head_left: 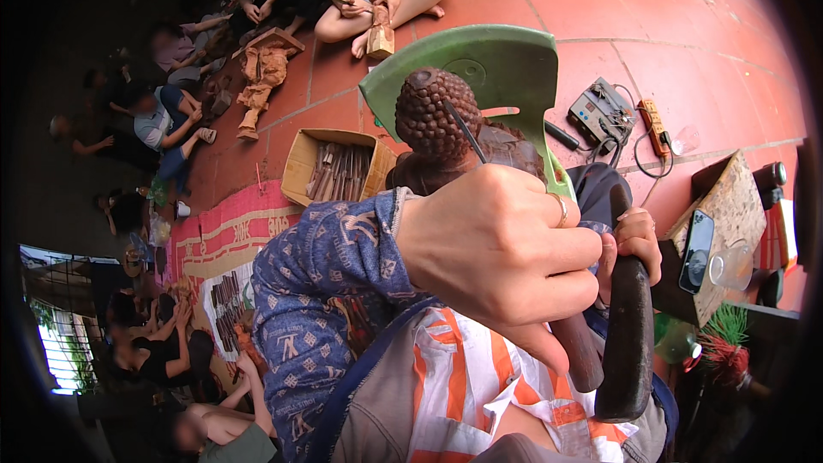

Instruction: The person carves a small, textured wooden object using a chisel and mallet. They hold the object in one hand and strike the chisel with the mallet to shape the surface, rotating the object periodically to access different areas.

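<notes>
While the left hand (501,249) closes in a fist round a chisel (467,133), its blade rests against the dark carved wooden head (435,111) on the person's lap. The right hand (634,240) grips a dark mallet (627,343) just beside it, before a green plastic stool (506,60).

Red tiled floor (531,9), cardboard box of chisels (336,167), patterned mat (231,227), power strip (653,127)

Dark brown carved head (435,111); green plastic chair (506,64); blue patterned sleeve (326,283); orange-white striped cloth (463,377); black mallet (627,334).
</notes>
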`<state>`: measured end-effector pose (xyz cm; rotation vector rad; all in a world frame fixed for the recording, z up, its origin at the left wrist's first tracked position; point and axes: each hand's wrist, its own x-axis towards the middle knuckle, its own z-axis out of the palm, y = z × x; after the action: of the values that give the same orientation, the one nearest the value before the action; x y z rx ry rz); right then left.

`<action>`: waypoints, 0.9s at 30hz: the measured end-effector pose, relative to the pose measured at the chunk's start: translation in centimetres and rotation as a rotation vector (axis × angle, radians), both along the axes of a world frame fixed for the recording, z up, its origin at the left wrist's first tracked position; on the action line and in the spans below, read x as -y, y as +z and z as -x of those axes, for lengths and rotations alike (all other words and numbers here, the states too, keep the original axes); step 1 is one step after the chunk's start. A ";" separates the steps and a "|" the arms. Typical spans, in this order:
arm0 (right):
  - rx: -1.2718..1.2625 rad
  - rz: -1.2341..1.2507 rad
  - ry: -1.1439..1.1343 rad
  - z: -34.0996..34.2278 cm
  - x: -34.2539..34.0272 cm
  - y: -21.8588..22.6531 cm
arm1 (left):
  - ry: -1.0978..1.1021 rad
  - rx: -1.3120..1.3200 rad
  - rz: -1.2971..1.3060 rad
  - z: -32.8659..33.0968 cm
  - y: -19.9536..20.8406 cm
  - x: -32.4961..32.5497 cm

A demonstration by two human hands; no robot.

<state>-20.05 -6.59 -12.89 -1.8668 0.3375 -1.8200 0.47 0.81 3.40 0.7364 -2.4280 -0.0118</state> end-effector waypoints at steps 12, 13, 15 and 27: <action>-0.084 0.010 -0.107 0.5 -0.5 1.1 | 0.005 -0.053 0.044 0.1 -0.1 0.3; -0.090 0.008 -0.128 0.5 -0.6 1.2 | 0.004 -0.049 0.048 0.1 0.0 0.4; -0.099 0.004 -0.147 0.4 -0.5 1.2 | 0.015 -0.021 0.038 0.1 0.2 0.1; 0.002 -0.104 0.143 0.4 0.7 -1.5 | 0.086 0.193 0.050 1.7 -1.2 0.7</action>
<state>-20.40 -7.31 -14.35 -1.7719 0.2841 -1.6767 -1.20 0.12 2.20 0.8539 -2.5656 0.1603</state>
